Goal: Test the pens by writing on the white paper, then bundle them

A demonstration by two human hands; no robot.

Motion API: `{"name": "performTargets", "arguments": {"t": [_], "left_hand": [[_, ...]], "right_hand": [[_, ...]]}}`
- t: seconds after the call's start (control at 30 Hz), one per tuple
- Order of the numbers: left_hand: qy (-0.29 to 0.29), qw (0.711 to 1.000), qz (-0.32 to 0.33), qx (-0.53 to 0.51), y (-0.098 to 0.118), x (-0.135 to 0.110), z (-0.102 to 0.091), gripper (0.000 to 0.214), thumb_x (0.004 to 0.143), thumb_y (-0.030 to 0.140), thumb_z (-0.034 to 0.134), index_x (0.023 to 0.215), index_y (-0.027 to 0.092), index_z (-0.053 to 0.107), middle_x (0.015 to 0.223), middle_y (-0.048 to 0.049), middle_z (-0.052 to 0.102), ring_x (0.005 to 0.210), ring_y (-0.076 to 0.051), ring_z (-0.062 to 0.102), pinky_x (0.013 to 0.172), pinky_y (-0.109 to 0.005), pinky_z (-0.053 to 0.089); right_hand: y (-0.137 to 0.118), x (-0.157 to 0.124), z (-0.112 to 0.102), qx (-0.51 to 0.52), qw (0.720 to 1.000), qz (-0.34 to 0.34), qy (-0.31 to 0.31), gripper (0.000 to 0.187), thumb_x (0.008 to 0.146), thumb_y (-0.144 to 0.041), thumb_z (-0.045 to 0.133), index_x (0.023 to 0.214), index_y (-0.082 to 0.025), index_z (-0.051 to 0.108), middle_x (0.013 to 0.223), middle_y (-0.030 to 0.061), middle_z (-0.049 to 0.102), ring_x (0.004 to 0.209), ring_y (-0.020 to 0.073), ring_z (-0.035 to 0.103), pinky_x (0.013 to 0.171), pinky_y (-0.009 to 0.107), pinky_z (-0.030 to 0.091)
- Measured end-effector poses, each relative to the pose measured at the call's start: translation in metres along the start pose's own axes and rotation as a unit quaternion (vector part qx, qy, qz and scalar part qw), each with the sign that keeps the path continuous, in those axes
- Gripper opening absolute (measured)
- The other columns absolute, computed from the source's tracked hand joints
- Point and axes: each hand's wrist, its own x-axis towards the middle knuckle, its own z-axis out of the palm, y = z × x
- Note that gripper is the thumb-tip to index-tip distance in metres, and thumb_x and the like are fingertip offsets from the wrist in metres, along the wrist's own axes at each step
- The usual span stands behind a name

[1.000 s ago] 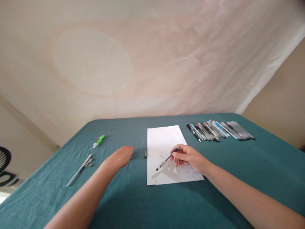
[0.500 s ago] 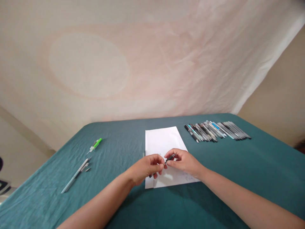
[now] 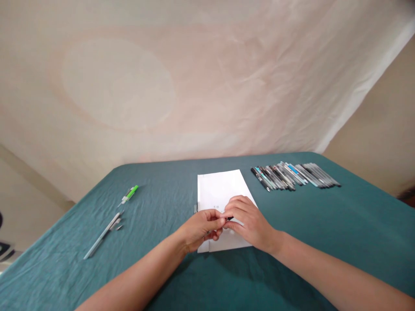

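Note:
My left hand [image 3: 202, 226] and my right hand [image 3: 248, 222] meet over the near part of a white sheet of paper [image 3: 220, 190] on the teal cloth. Both are closed round a dark pen [image 3: 229, 218], of which only a short black piece shows between the fingertips. The fingers of both hands hide the rest of the pen. Faint small marks show on the paper just beyond my hands.
A row of several pens [image 3: 293, 176] lies at the back right of the table [image 3: 324, 224]. At the left lie a green-capped marker [image 3: 130, 194] and a grey pen [image 3: 102, 235] with small loose parts beside it. A small dark piece [image 3: 195, 208] lies at the paper's left edge.
My left hand came in from the left of the table to join my right hand on the pen. Both hands have closed tighter over it, hiding most of it.

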Motion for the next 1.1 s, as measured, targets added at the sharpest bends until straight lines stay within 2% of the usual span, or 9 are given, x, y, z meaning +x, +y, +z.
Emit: {"name": "performTargets", "arguments": {"t": [0.17,0.23,0.3,0.4,0.5,0.57,1.1], "left_hand": [[-0.016,1.0,-0.001,-0.01,0.002,-0.001,0.0,0.034,0.074,0.037,0.071,0.094,0.013,0.058,0.082,-0.0034,0.059,0.059,-0.006,0.051,0.053,-0.019,0.036],[-0.008,1.0,0.013,-0.007,0.002,0.001,-0.004,0.037,0.074,0.036,0.07,0.101,0.015,0.056,0.09,-0.0048,0.061,0.058,-0.006,0.053,0.051,-0.019,0.036],[0.009,1.0,0.028,0.009,0.001,0.003,-0.009,0.041,0.074,0.034,0.07,0.107,0.016,0.055,0.091,-0.0054,0.062,0.057,-0.006,0.054,0.05,-0.019,0.037],[0.042,0.997,0.045,0.035,-0.001,0.008,-0.018,0.041,0.075,0.032,0.069,0.108,0.013,0.056,0.086,-0.0057,0.063,0.055,-0.007,0.054,0.05,-0.02,0.039],[0.062,0.996,0.049,0.035,-0.004,0.011,-0.024,0.038,0.076,0.03,0.068,0.106,0.011,0.056,0.082,-0.0047,0.062,0.053,-0.006,0.053,0.049,-0.019,0.038],[0.06,0.997,0.045,0.033,-0.005,0.012,-0.025,0.038,0.076,0.03,0.068,0.106,0.011,0.056,0.08,-0.004,0.062,0.053,-0.006,0.052,0.048,-0.019,0.038],[0.019,0.995,0.034,0.09,-0.007,0.012,-0.025,0.038,0.077,0.031,0.066,0.107,0.009,0.059,0.079,-0.0047,0.061,0.053,-0.007,0.051,0.05,-0.02,0.042]], "right_hand": [[0.006,0.002,-0.006,0.026,0.999,0.02,0.029,0.01,0.085,-0.029,0.059,0.086,-0.021,0.065,0.083,0.0043,0.065,0.089,0.0198,0.055,0.085,0.037,0.043],[0.015,0.001,-0.013,0.045,0.995,0.066,0.062,0.012,0.084,-0.032,0.06,0.088,-0.022,0.066,0.085,0.0045,0.065,0.089,0.0194,0.056,0.084,0.035,0.044],[0.029,-0.001,-0.021,0.061,0.984,0.145,0.079,0.015,0.083,-0.035,0.061,0.089,-0.022,0.067,0.088,0.0044,0.066,0.087,0.0185,0.057,0.081,0.033,0.045],[0.053,-0.007,-0.029,0.101,0.952,0.288,0.037,0.023,0.08,-0.04,0.061,0.093,-0.022,0.068,0.087,0.0026,0.067,0.073,0.0155,0.058,0.068,0.028,0.045],[0.066,-0.01,-0.029,0.164,0.921,0.352,-0.025,0.029,0.079,-0.043,0.061,0.097,-0.021,0.067,0.084,0.0017,0.068,0.071,0.0148,0.059,0.063,0.025,0.044],[0.068,-0.01,-0.027,0.172,0.919,0.352,-0.04,0.029,0.078,-0.043,0.062,0.096,-0.021,0.068,0.084,0.0012,0.069,0.072,0.0146,0.059,0.066,0.025,0.043],[0.056,-0.008,-0.018,0.135,0.953,0.266,-0.05,0.014,0.079,-0.03,0.062,0.09,-0.023,0.068,0.09,0.0001,0.068,0.079,0.0143,0.059,0.074,0.027,0.043]]}}
